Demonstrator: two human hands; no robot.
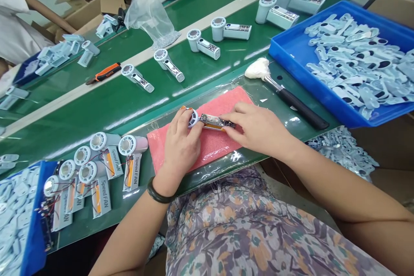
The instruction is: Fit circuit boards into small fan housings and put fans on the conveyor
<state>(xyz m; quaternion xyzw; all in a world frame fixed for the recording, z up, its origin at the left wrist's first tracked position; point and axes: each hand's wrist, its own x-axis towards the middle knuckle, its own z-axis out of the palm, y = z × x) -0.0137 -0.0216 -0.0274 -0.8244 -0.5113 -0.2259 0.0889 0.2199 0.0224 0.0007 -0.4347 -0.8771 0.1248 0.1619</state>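
A small hand-held fan with its handle open (pixel 211 121) lies on a pink foam pad (pixel 213 142); its circuit board and orange battery show. My left hand (pixel 181 141) grips the round fan head, fingers curled round it. My right hand (pixel 257 127) presses its fingertips on the handle end of the board. Both hands rest on the pad.
Several unfinished "Speed FAN" units (pixel 97 172) lie to the left. Finished fans (pixel 203 45) ride the green conveyor belt (pixel 80 108). A blue tray (pixel 291 47) of pale covers stands right, a brush (pixel 284 90) before it. An orange-handled tool (pixel 105 72) lies on the belt. Another person's arm (pixel 42 10) is far left.
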